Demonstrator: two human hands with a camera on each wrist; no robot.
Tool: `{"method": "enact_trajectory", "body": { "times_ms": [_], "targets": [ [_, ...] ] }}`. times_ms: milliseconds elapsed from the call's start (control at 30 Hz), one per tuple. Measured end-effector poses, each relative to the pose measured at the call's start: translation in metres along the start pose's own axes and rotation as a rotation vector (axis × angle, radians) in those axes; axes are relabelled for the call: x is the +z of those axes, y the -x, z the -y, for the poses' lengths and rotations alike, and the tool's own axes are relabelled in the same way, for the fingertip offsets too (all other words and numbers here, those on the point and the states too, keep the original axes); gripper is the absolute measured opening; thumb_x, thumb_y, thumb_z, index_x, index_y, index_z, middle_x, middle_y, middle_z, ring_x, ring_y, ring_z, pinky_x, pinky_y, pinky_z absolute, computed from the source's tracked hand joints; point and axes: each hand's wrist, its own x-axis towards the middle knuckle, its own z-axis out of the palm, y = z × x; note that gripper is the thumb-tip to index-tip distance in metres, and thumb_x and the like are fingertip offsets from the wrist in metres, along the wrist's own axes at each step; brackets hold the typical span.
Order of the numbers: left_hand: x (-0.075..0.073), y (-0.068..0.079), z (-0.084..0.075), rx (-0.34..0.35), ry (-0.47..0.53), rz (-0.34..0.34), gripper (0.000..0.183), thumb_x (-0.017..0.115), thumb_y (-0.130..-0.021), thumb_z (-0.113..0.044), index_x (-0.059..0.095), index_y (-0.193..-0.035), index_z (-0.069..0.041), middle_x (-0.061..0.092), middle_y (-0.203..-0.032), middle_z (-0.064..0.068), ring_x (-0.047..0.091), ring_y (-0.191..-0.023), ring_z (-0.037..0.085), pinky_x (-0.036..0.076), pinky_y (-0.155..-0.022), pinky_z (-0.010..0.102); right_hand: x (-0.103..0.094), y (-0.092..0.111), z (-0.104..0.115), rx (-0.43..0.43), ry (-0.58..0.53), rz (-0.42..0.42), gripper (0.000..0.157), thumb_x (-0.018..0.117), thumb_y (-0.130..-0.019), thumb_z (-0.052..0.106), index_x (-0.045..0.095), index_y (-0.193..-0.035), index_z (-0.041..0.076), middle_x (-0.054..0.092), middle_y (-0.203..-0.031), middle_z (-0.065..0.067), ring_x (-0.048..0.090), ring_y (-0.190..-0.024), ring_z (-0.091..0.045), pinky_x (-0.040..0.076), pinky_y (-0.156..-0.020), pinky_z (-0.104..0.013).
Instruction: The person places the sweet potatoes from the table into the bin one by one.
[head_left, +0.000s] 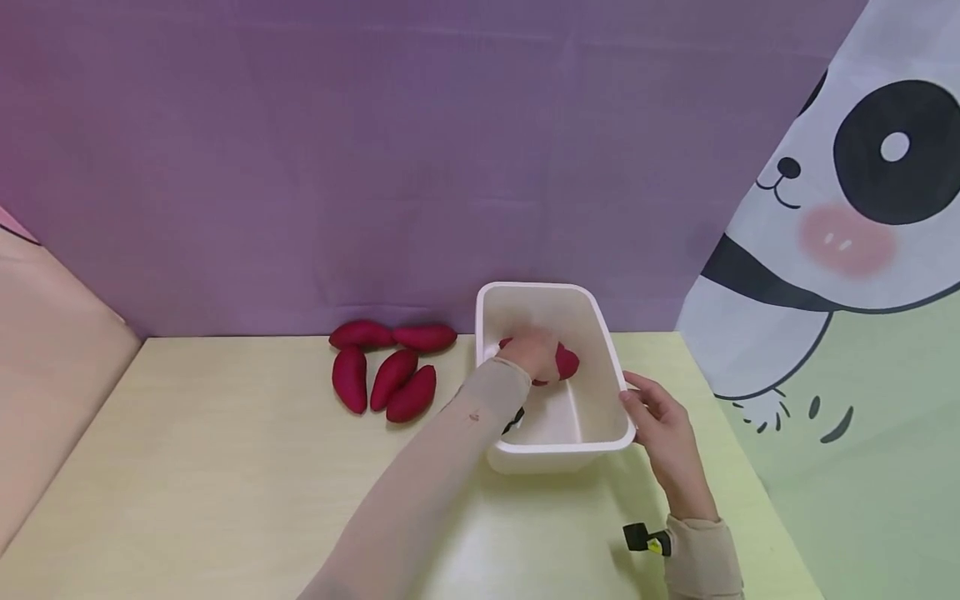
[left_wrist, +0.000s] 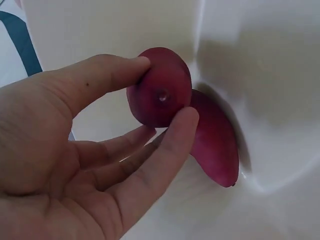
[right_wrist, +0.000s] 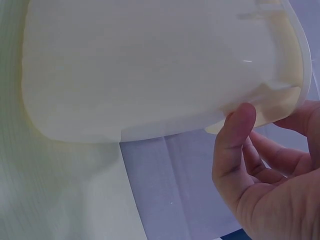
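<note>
My left hand reaches down inside a white plastic bin. In the left wrist view its thumb and fingertips pinch a dark red sweet potato, seen end-on. Another sweet potato lies behind it against the bin's wall. From the head view the hand covers much of both. At the bin's right side, my right hand holds the rim near the front corner. The right wrist view shows its fingers curled under the bin's lip.
Several more sweet potatoes lie on the pale wooden table left of the bin. A purple cloth backdrop rises behind the table's far edge. Beside the table on the right hangs a panda-printed sheet.
</note>
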Motion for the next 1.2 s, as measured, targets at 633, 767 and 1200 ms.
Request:
{"method": "enact_trajectory", "body": {
  "times_ms": [633,767,1200],
  "targets": [
    [-0.020,0.009,-0.013,0.130,0.030,-0.169,0.015,0.068,-0.090,-0.017,0.062,-0.098,-0.006,0.063,-0.083,0.005,0.059,-0.077,0.021,0.050,-0.073,0.032,0.001,-0.001,0.000,-0.009,-0.024,-0.011,0.038,0.058,-0.102,0.010,0.055,-0.138,-0.002,0.063,-0.104,-0.007,0.066,-0.088,-0.016,0.059,-0.068,-0.031],
    [-0.044,0.028,-0.025,0.194,0.121,-0.218,0.027,0.070,-0.092,-0.021,0.064,-0.112,-0.005,0.069,-0.100,0.007,0.064,-0.087,0.021,0.052,-0.080,0.030,0.002,0.000,0.001,-0.012,-0.030,-0.015,0.038,0.059,-0.102,0.010,0.055,-0.137,-0.003,0.063,-0.105,-0.009,0.066,-0.087,-0.014,0.058,-0.068,-0.030],
    [-0.081,0.089,0.022,0.234,0.332,-0.323,0.038,0.068,-0.092,-0.026,0.064,-0.124,-0.007,0.068,-0.111,0.005,0.064,-0.102,0.020,0.048,-0.091,0.037,0.001,0.002,0.000,-0.003,-0.014,-0.025,0.038,0.060,-0.101,0.013,0.056,-0.136,-0.002,0.062,-0.112,-0.020,0.067,-0.091,-0.023,0.059,-0.070,-0.032]
  ]
}}
